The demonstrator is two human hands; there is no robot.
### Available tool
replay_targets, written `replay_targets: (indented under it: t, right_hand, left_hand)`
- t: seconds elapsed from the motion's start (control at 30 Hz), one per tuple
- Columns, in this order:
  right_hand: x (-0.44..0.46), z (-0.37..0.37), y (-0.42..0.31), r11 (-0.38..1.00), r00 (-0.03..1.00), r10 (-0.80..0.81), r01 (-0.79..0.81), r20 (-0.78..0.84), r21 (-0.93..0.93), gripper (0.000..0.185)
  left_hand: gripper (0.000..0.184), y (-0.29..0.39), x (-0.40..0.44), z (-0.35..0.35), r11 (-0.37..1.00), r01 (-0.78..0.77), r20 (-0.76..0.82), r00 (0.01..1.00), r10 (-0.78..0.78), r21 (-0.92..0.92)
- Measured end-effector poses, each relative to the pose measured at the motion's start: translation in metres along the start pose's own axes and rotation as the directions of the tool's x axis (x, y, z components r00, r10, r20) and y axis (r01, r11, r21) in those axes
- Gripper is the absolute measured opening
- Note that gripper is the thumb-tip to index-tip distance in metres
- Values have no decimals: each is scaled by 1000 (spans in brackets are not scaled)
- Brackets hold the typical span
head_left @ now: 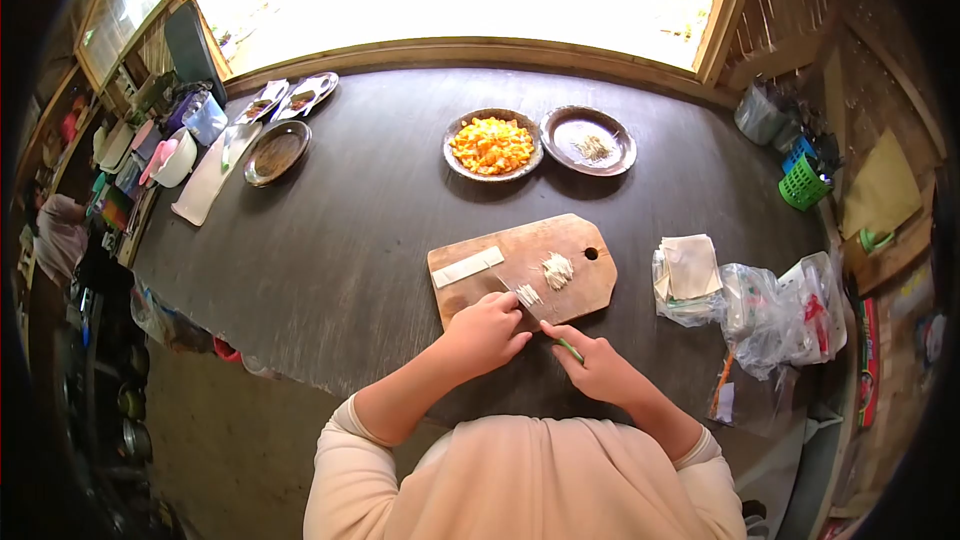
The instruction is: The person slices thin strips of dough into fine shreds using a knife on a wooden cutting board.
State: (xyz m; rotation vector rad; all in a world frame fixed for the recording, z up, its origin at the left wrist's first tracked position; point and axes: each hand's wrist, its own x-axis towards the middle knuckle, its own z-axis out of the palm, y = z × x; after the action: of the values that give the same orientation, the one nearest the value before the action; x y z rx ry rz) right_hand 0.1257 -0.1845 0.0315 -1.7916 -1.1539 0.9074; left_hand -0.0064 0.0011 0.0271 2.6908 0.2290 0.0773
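Note:
My right hand [590, 365] is closed round the green handle of a knife [568, 348], its blade resting on the wooden cutting board [590, 305]. Beside the blade, my left hand [487, 328] has its fingers bent and pressed down at a pale piece, mostly hidden under them. Thin cut strips [528, 295] lie just beyond its fingertips. A loose pile of pale shreds [557, 271] sits near the board's hole. At the board's left end lies a flat, pale rectangular strip [468, 267].
Beyond the board stand a plate of orange cubes [492, 146] and a plate with a few shreds [590, 147]. Stacked cream sheets [690, 268] and plastic bags [770, 315] lie to the right. A dark plate [277, 153] and a long pale board [212, 183] are at left.

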Motion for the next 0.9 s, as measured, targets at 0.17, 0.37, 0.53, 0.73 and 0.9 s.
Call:
replay_targets:
  t: [0.17,0.37,0.53,0.73,0.9]
  right_hand:
    - [10,7,2,995,998,-58,56,-22,-82,37]
    - [0,-5,0,999,999,-32,33,22,-41,38]
    - [5,5,9,998,999,-36,36,-8,-50,38]
    - [5,2,2,994,994,-100,99,-37,-36,38]
    - [1,-1,10,996,997,-75,75,2,-37,39]
  left_hand:
    - [31,2,0,0,1000,1,-24,1000,-2,-28]
    - [30,-2,0,3,1000,-24,-8,1000,24,9]
    - [30,-2,-1,4,999,-33,-43,999,33,-11]
    - [31,3,-1,-1,999,-35,-43,998,36,28]
    - [32,0,-1,0,998,-39,-58,997,41,41]
